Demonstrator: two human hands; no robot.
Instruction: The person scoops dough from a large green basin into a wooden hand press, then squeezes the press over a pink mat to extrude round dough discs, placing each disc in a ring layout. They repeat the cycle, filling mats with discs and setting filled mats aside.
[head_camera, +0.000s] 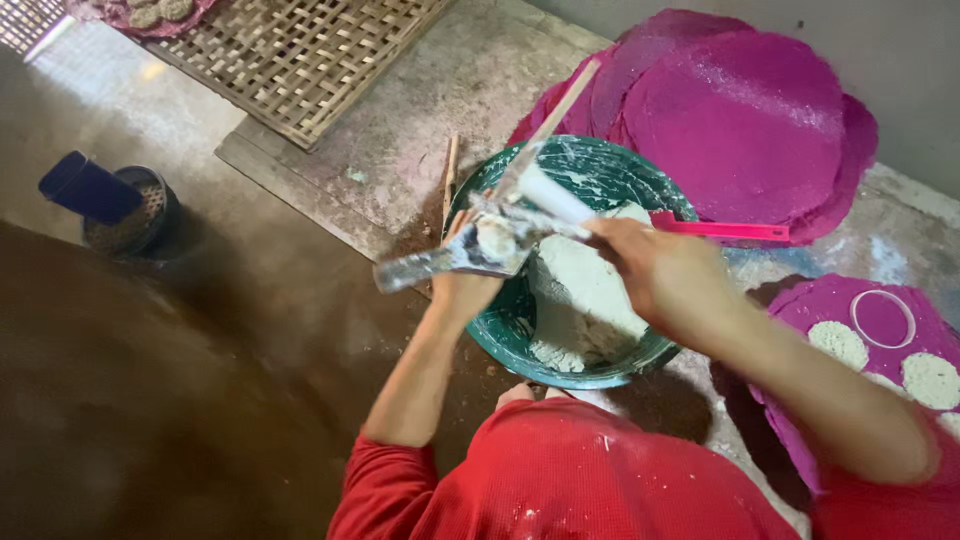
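Batter-caked spatulas (480, 245) gripped in both hands (560, 270) over green basin (600, 170), magenta cloths (740, 120) beside.

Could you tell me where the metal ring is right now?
In the head view, the metal ring lies at the right on a magenta sheet, beside white dough rounds.

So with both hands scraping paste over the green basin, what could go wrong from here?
1. The left hand holds a paste-smeared scraper whose tip juts past the rim of the green basin; lumps may drop on the floor.
2. The right hand works a white stick against it; a slip could flick paste onto the purple sheets.
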